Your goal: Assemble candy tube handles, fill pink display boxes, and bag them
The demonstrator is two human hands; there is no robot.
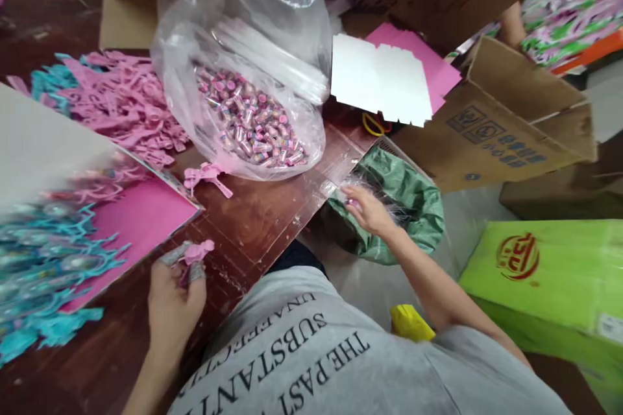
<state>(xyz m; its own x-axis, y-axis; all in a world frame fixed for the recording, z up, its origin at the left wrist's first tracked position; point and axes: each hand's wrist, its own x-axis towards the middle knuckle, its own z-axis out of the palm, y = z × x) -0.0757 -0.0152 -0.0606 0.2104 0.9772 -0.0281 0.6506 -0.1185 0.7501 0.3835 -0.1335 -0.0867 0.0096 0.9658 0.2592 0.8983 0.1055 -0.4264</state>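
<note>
Pink moulded plastic piece with a bow-like outline (198, 251) is pinched between the grey-wrapped digits of the left hand (172, 295). Right hand (372, 213) is closed around a small pink item (352, 203), mostly hidden by its fingers, over a crumpled green sack (423, 204). Beyond the left fingertips lies a similar loose pink piece (209, 176); farther out, a heap of pink plastic pieces (124, 94). Left of those fingers, a pink-based white box (150, 207) holds turquoise plastic pieces (53, 259). Ahead, between both hands' fingers, a transparent plastic bag (178, 78) contains small pink-ended cylinders (260, 126).
</note>
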